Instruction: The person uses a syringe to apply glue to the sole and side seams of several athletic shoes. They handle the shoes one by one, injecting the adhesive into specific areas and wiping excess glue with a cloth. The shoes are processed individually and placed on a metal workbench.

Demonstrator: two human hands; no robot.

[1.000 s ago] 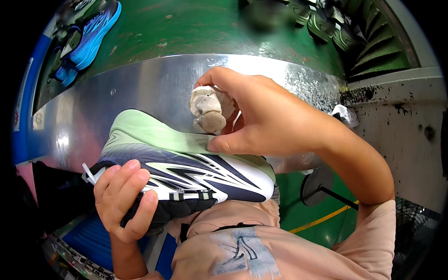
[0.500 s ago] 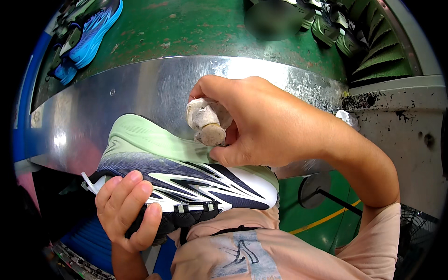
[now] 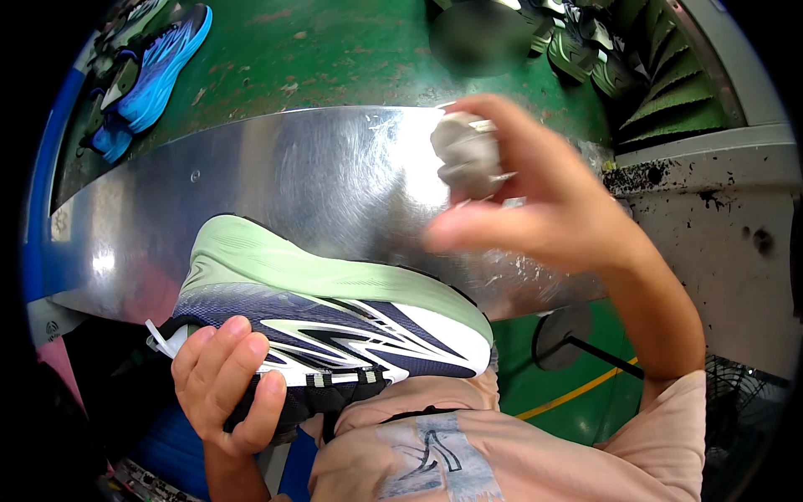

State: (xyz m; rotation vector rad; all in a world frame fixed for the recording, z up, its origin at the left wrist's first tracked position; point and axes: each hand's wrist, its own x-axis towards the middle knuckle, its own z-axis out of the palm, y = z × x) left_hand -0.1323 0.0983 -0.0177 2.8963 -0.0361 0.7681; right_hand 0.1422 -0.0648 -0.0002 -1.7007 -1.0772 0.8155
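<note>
Pale green foam, smooth and curved, forms the thick midsole (image 3: 284, 259) of one running shoe (image 3: 360, 330), at 8 o'clock from the middle of the view. Upper: dark navy mesh with jagged white and pale green stripes, glossy white toward the toe, black beneath with short striped lace loops. Heel fitting: a pale pull loop (image 3: 157, 336), slim and bent. Orientation: laid over, sole edge facing 12 o'clock, lacing facing 6 o'clock; long axis slanting from 10 to 4 o'clock, toe pointing toward 4, heel toward 10. Left hand (image 3: 213, 381), at 8 o'clock, fingers clamped on the upper near the collar; its thumb cannot be told. Right hand (image 3: 544, 197), at 2 o'clock, apart from the shoe: fingers curled around a grey-white lump (image 3: 470, 155), knobbly and rounded, blurred in outline; thumb extended toward 9 o'clock, apart from the lump. Backing: a metal sheet (image 3: 276, 159), brushed, scratched and shiny, curving beyond the shoe; whether the shoe touches it cannot be told. Farther out: a worn green surface (image 3: 326, 54) at 12 o'clock; a bright blue shoe (image 3: 163, 79) at 10; dark green shoes (image 3: 577, 54) between 1 and 2.
</note>
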